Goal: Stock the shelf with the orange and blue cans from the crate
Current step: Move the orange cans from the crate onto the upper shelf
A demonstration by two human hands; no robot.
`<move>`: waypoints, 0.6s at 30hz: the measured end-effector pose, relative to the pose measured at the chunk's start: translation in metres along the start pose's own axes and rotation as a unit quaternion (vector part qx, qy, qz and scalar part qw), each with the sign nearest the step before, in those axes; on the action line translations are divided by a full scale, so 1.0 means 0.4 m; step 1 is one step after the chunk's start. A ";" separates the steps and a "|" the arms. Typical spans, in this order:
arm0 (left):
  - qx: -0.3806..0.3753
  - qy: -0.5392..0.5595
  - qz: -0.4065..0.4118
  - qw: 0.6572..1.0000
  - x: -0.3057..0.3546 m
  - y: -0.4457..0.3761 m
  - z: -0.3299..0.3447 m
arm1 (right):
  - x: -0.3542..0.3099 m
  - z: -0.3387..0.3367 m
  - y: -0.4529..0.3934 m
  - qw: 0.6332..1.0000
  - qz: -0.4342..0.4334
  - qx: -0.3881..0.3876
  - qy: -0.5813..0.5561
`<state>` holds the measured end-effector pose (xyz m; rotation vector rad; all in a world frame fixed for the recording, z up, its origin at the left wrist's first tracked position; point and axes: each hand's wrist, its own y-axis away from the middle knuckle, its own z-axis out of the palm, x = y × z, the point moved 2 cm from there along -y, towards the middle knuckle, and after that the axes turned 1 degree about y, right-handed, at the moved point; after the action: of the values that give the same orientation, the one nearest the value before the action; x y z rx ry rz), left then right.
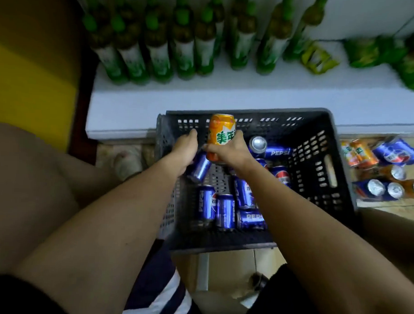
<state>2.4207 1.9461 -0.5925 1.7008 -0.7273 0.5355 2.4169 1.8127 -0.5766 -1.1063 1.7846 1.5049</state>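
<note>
A dark plastic crate (328, 161) stands on the floor in front of the white shelf (227, 94). Several blue cans (225, 210) lie inside it. My right hand (227, 153) grips an orange can (219, 136), held upright above the crate's far left corner. My left hand (183, 153) reaches into the crate and holds a blue can (199, 169), tilted, just below the orange one. On the lower shelf at the right stand more orange cans (358, 154) and blue cans (396, 151).
Green bottles (158, 42) fill the left of the white shelf in rows, and green and yellow snack bags (367, 53) lie at its right. A yellow box (32, 80) stands at the left. My knee (36, 169) is at the left of the crate.
</note>
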 end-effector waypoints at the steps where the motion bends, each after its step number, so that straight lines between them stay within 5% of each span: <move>1: 0.007 -0.024 0.036 0.999 0.039 0.017 -0.016 | -0.030 -0.007 0.013 1.000 -0.014 0.003 -0.010; 8: 0.117 -0.115 0.368 0.915 0.319 0.179 -0.141 | -0.330 -0.081 0.146 0.986 -0.139 0.040 -0.088; 14: 0.272 -0.216 0.551 0.759 0.553 0.335 -0.348 | -0.591 -0.096 0.257 0.964 -0.224 0.028 -0.143; 18: 0.365 -0.329 0.566 0.662 0.652 0.384 -0.497 | -0.711 -0.090 0.302 0.953 -0.279 0.011 -0.120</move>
<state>2.4999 2.0659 -0.2601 2.0005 -2.4497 1.1856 2.4619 1.8495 -0.2709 -1.2250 1.1857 1.2056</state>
